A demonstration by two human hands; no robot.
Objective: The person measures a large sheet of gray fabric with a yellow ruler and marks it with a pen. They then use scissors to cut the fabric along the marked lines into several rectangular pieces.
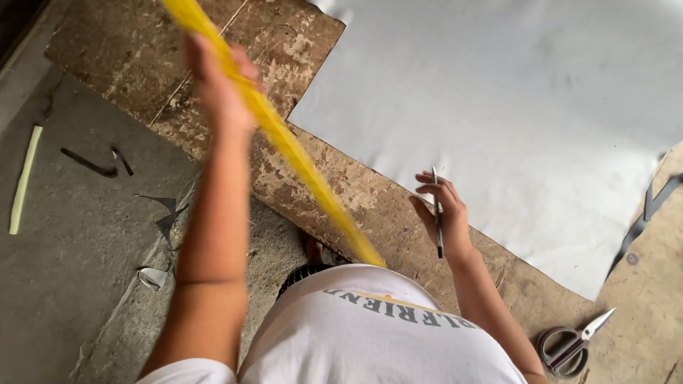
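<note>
The left hand (217, 89) is raised toward the upper left of the frame, its fingers wrapped around a long yellow ruler (284, 139). The ruler is blurred, so the exact grip is hard to read, but it appears clamped in the fist. It runs as a diagonal from the top edge, left of centre, down to just above the white shirt (370, 327) at the bottom centre.

The right hand (442, 213) sits right of centre, palm half open, fingers loosely curled together around a thin dark pen (437, 213) that stands nearly upright in the frame, its tip pointing up.

Under both hands lies a worn brown board (213, 43), and over its upper right part spreads a large white sheet (512, 107). In the lower right corner, 1 pair of scissors (569, 345) with dark handles rests on the board, blades partly apart. At the left, on the grey floor (64, 299), lie a pale yellow strip (25, 178) and several dark offcuts (92, 165).
</note>
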